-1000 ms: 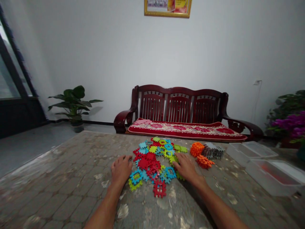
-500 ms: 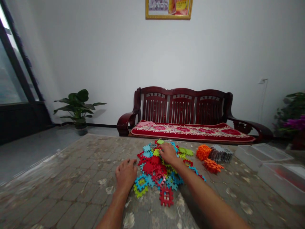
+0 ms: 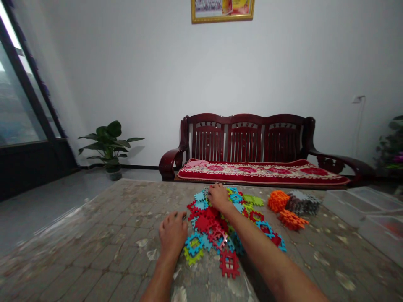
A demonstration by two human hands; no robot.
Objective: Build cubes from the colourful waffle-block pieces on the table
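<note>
A loose pile of flat notched plastic tiles (image 3: 209,222) in red, blue, green and yellow lies on the table (image 3: 103,239). My left hand (image 3: 172,235) rests on the table at the pile's left edge, fingers curled down, touching a blue tile. My right hand (image 3: 218,196) reaches across the pile to its far side, fingers bent onto tiles there; whether they grip one is hidden. One red tile (image 3: 229,264) lies alone at the near edge of the pile.
Sorted stacks of orange tiles (image 3: 278,200) and grey tiles (image 3: 302,202) sit right of the pile. Clear plastic bins (image 3: 371,205) stand at the far right. A wooden bench (image 3: 252,155) and a potted plant (image 3: 108,144) stand beyond the table.
My right hand has moved from the pile's near right side across to its far edge. The left hand has stayed put. The camera has turned a little to the left.
</note>
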